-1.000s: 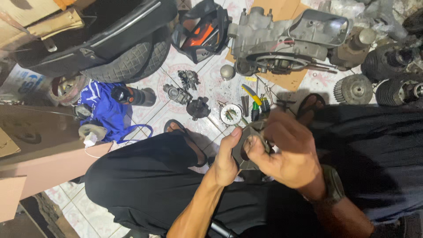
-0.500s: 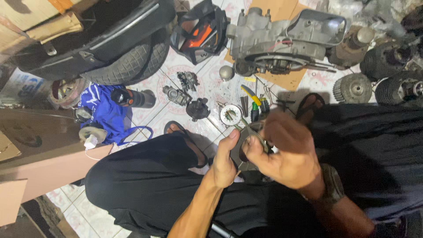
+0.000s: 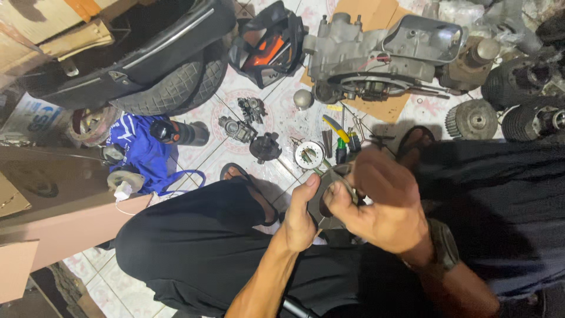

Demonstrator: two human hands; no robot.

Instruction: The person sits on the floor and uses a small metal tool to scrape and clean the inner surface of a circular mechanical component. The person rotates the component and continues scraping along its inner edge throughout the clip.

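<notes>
left hand grasps dark metal part | right hand grips same part | engine block on floor beyond

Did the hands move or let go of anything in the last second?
Hardly. Both the left hand and the right hand keep gripping the same dark metal part above the lap; nothing was let go. The parts on the tiled floor lie where they were.
</notes>
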